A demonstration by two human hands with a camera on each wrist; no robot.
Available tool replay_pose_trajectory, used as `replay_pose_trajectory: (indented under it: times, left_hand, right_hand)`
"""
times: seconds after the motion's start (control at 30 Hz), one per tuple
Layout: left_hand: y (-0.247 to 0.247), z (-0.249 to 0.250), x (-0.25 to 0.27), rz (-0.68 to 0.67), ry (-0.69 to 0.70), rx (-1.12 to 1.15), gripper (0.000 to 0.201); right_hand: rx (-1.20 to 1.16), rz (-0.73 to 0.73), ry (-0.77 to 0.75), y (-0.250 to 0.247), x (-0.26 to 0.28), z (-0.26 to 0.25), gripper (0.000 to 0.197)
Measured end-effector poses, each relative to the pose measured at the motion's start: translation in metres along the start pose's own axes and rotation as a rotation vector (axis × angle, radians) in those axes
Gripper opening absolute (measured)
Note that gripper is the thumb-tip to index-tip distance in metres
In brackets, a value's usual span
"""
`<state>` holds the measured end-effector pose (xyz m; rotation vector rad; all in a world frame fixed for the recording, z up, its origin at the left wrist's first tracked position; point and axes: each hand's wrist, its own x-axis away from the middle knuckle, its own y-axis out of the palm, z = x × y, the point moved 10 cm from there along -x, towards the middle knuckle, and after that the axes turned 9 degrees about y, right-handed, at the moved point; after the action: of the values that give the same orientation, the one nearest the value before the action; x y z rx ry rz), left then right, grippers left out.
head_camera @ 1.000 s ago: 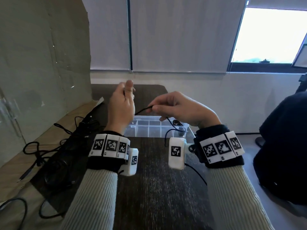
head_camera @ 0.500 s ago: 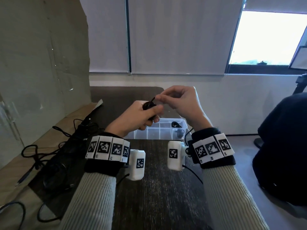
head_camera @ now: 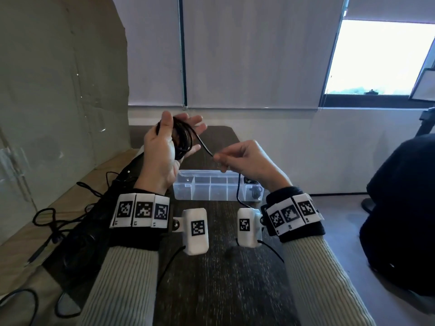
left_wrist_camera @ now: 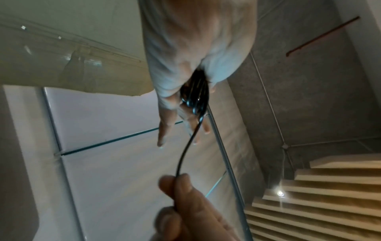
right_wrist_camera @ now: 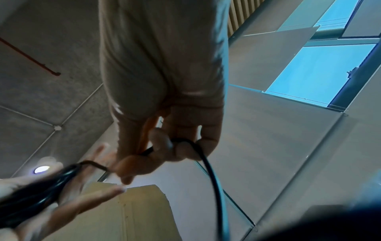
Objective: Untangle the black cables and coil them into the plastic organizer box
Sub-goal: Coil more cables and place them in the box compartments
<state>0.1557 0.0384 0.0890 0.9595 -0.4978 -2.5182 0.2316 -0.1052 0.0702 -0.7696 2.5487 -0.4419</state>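
My left hand (head_camera: 180, 128) is raised over the far left of the clear plastic organizer box (head_camera: 207, 184). Its thumb pins a coil of black cable (head_camera: 182, 141) against the palm and its fingers are spread straight. From the coil a strand runs right to my right hand (head_camera: 218, 158), which pinches it between thumb and forefinger. The loose tail (head_camera: 239, 189) hangs down in front of the box. The left wrist view shows the coil (left_wrist_camera: 195, 96) and the strand (left_wrist_camera: 185, 151). The right wrist view shows the pinched cable (right_wrist_camera: 212, 179).
The box stands on a dark wooden table (head_camera: 223, 278), and its right compartments hold small black items (head_camera: 255, 191). More tangled black cables (head_camera: 58, 217) lie on the left by a cardboard panel (head_camera: 58, 90). A dark-clothed person (head_camera: 400, 208) is at the right.
The hands, close together half a second ago, have parted. My left hand has risen and spread its fingers with the coil. My right hand has drawn a strand out to the right.
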Motion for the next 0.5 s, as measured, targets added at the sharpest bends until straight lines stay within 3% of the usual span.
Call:
replay_pose_trajectory:
  times: [0.13,0.23,0.3,0.4,0.5]
  left_hand:
    - [0.001,-0.001,0.001,0.034,0.010,0.094,0.031]
    - [-0.013,0.002,-0.001,0.100,0.079,-0.087,0.027]
    - [-0.023,0.013,-0.003,0.110,0.204,-0.339,0.027]
    - [-0.020,0.023,0.000,0.015,0.415,-0.803,0.040]
    - [-0.009,0.005,0.002,-0.120,0.351,-1.020,0.064]
  right_hand:
    - [0.103,-0.332,0.043,0.035,0.011,0.003,0.018]
    - [0.203,-0.459,0.059,0.043,0.022,0.002,0.018]
    - [0.234,-0.443,0.085,0.038,0.024,0.000,0.016]
    - [0.268,-0.396,0.056,0.029,0.028,-0.013,0.016]
    - [0.314,-0.307,-0.071,0.024,0.028,-0.038,0.016]
